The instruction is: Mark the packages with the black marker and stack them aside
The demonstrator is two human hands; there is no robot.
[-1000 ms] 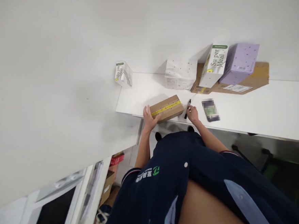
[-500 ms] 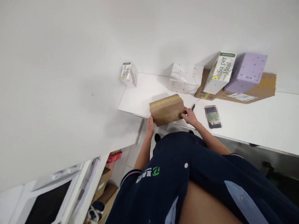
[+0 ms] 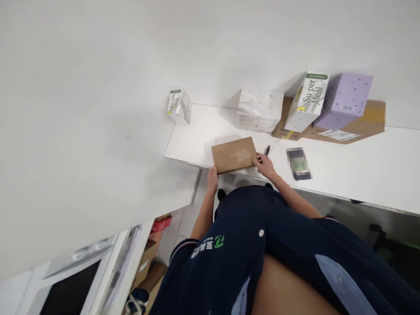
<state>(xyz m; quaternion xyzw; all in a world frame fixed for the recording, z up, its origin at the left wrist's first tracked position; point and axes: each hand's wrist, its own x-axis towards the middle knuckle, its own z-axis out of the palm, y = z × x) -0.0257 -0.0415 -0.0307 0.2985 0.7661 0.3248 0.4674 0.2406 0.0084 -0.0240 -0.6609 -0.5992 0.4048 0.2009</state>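
Observation:
A small brown cardboard box (image 3: 235, 155) is held between my two hands near the front edge of the white table (image 3: 354, 166). My left hand (image 3: 213, 178) grips its near left corner, with the fingers partly hidden. At the right end of the box, my right hand (image 3: 264, 164) closes on its edge. A black pen-like thing (image 3: 267, 150) sticks out beyond my right fingers; whether it is held or lies on the table, I cannot tell. To the right of that hand lies a phone-shaped thing (image 3: 298, 163), blurred out.
Along the wall stand a white spotted package (image 3: 259, 111), a Su-per Meal carton (image 3: 308, 100) and a purple carton (image 3: 348, 97), the latter two on a larger cardboard box (image 3: 369, 120). Another Su-per Meal carton (image 3: 179, 107) stands at the far left corner. Shelving (image 3: 127, 259) is at lower left.
The cardboard box has turned in my hands: its yellow-taped face has gone out of view and a plain brown face with a shiny patch now shows. Both hands stay at its ends.

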